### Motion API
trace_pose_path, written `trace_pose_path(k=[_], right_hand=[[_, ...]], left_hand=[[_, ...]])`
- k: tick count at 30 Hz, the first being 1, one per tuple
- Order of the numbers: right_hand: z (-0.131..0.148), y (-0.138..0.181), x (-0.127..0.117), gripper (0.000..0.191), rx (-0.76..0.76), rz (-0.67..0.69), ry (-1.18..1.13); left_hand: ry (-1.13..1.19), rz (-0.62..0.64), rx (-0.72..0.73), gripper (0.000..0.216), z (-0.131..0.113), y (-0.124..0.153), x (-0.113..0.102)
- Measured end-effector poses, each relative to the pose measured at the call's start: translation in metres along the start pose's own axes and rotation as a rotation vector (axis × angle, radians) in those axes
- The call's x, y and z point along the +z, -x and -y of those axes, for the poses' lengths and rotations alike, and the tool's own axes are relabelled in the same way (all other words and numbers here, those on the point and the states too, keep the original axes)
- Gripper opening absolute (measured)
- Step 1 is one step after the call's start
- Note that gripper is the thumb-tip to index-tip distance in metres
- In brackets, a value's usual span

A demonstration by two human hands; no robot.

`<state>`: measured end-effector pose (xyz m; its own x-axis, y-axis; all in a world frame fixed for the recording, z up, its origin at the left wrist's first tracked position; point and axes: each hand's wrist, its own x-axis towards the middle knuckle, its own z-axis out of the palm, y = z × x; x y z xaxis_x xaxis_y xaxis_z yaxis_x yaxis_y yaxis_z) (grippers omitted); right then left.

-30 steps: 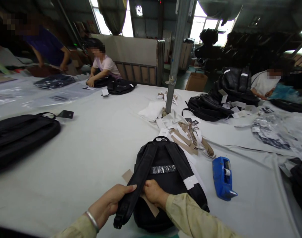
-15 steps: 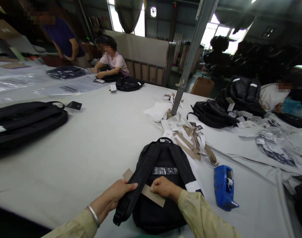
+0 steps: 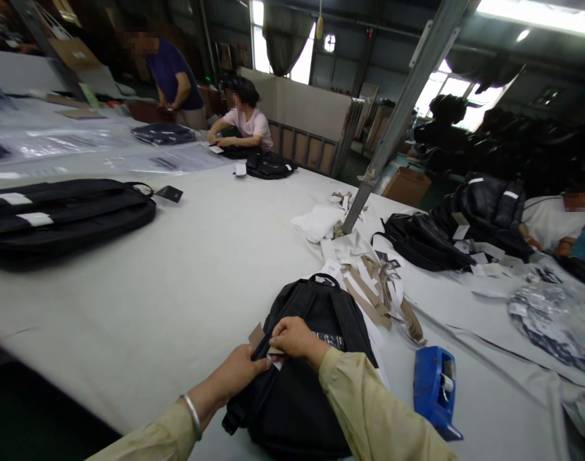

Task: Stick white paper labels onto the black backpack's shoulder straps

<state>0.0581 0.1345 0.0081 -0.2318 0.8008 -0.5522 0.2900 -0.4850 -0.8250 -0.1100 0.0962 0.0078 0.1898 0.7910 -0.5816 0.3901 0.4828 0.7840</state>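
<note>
While both hands pinch, cardboard strip (image 3: 256, 335), black backpack (image 3: 308, 358)

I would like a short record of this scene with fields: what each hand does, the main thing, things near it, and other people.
Left hand: left hand grips the shoulder strap of the backpack.
Right hand: right hand pinches a cardboard strip against the same strap.
Main thing: black backpack, lying straps-up on the white table.
Near it: blue tape dispenser to its right; heap of cardboard strips behind it.
Far left: flat black bags.
Other people: three, at the far table edges.
</note>
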Motion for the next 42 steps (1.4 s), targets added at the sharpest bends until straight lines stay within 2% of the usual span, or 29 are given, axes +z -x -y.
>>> trace_pose_path(k=[4,7,9,11,13,15,17,19,21,23,27,30,32,34,37,42], right_hand=[[-0.001,-0.015,0.011,0.004,-0.019,0.0,0.074],[-0.002,-0.013,0.005,0.022,-0.041,0.148,0.088],[0.003,-0.009,-0.003,0.029,-0.107,0.228,0.176],[0.016,-0.004,-0.009,0.034,-0.314,0.177,0.414],[0.031,-0.003,-0.01,0.044,-0.63,0.119,0.742],[0.046,-0.006,-0.005,0.039,-0.88,0.176,1.044],[0.053,-0.013,0.002,0.02,-0.972,0.297,1.284],[0.051,-0.02,0.008,0.007,-0.994,0.371,1.414],[0.039,-0.024,0.008,0.011,-1.046,0.394,1.436],[0.02,-0.022,0.004,0.014,-1.099,0.352,1.383],[-0.024,-0.005,-0.004,0.021,-1.112,0.18,1.126],[-0.051,0.01,0.0,0.035,-1.082,0.054,0.914],[-0.062,0.016,0.007,0.035,-1.039,-0.029,0.81],[-0.068,0.019,0.014,0.031,-0.964,-0.12,0.702],[-0.068,0.021,0.021,0.036,-0.797,-0.261,0.563],[-0.053,0.032,0.022,0.032,-0.6,-0.235,0.599]], left_hand=[[-0.093,0.017,0.194,0.023,0.002,0.001,-0.003],[-0.155,-0.062,0.228,0.037,0.01,-0.003,-0.001],[-0.143,-0.116,0.203,0.037,0.016,-0.006,0.002],[-0.144,-0.141,0.188,0.034,0.02,-0.009,0.004],[-0.159,-0.169,0.167,0.032,0.023,-0.012,0.005],[-0.179,-0.2,0.146,0.032,0.024,-0.014,0.005],[-0.188,-0.219,0.13,0.03,0.023,-0.016,0.004],[-0.176,-0.208,0.13,0.027,0.022,-0.016,0.003],[-0.145,-0.185,0.138,0.024,0.021,-0.016,0.001],[-0.105,-0.17,0.134,0.024,0.021,-0.014,-0.001],[0.005,-0.072,0.103,0.029,0.019,-0.006,-0.003],[0.271,0.058,0.07,0.032,0.015,-0.001,0.0],[0.4,0.062,0.044,0.034,0.014,0.0,0.004],[0.382,0.016,0.016,0.038,0.016,-0.001,0.007],[0.263,-0.046,-0.031,0.041,0.022,-0.006,0.01],[0.198,-0.097,-0.044,0.041,0.026,-0.012,0.007]])
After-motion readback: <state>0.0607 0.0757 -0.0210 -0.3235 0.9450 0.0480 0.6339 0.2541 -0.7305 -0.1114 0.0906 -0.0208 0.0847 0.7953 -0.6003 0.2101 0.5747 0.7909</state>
